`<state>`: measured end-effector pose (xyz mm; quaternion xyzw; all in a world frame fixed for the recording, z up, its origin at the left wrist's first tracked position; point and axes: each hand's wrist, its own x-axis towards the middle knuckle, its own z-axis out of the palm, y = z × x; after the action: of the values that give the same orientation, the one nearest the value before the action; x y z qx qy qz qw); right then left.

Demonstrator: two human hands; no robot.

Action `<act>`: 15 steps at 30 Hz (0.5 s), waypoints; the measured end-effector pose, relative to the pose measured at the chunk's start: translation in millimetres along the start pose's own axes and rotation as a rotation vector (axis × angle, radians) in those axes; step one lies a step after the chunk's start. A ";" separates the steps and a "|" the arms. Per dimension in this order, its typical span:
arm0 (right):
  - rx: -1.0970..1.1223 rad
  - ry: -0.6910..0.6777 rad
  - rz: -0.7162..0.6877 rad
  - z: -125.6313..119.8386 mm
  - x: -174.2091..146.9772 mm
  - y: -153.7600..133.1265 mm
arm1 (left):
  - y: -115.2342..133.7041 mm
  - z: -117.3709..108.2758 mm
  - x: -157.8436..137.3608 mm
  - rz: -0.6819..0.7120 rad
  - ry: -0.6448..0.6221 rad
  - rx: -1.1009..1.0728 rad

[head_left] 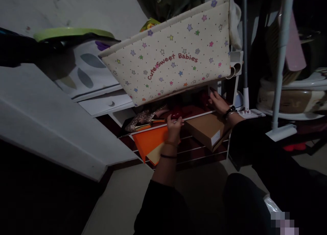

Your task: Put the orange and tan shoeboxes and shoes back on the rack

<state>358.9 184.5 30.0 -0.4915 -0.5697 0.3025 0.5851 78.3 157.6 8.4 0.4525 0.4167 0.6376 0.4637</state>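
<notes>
Under the shelf unit's upper part, my left hand (174,125) is at the front edge of a shelf. Its fingers are curled around part of a shiny dark red shoe (176,111). My right hand (219,103) reaches in beneath the fabric basket, fingers stretched out and apart, beside another dark red item (203,98), mostly in shadow. Glittery shoes (138,121) with gold-coloured heels stand on the same shelf, left of my left hand. Below it are an orange box (150,139) and a brown cardboard box (204,126) with a white label.
A cream fabric basket (178,54) printed with stars overhangs the shelf. A white drawer (107,101) sits to the left. On the right stand a grey-handled mop (245,58), a pale-handled squeegee (278,85) and stacked basins (291,98).
</notes>
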 end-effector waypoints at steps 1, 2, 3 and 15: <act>0.003 0.001 0.009 -0.4 0.1 -0.6 | -1.7 0.5 0.8 0.014 -0.001 0.016; -0.013 -0.003 0.013 -1.0 -0.2 -1.6 | -3.1 0.8 1.4 0.027 0.004 0.030; -0.046 -0.014 0.013 -1.7 -0.8 -3.0 | -4.3 1.1 1.8 0.039 0.011 0.043; -0.363 -0.096 -0.086 -1.7 -7.0 -15.3 | -4.6 8.7 4.9 0.181 0.028 0.198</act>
<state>356.3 172.7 41.7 -0.5492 -0.6626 0.1928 0.4713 86.9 164.4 7.0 0.5228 0.4415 0.6388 0.3517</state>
